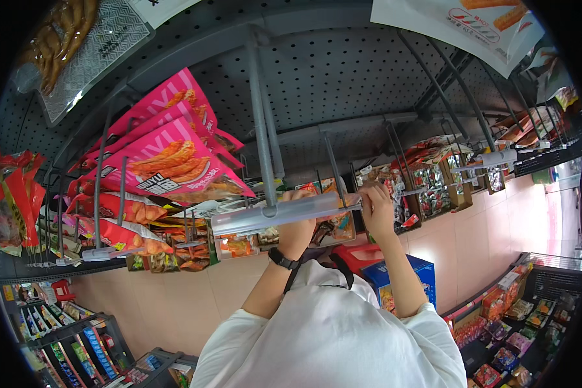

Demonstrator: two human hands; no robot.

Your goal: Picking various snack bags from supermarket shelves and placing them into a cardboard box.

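Note:
My left hand, with a dark watch at its wrist, is partly hidden behind a clear plastic label holder on the end of a grey metal display hook. What its fingers touch cannot be made out. To the right, my right hand has its fingers curled around the end of a smaller label holder, at the tip of a thinner, lower hook. Beneath both hands, a box of packaged snacks stands on the lower shelf.
Pink snack bags hang on hooks at left, above red packets. Bare hooks jut from a perforated back panel. A blue carton and a red object are near my body. More shelving stands behind on the right.

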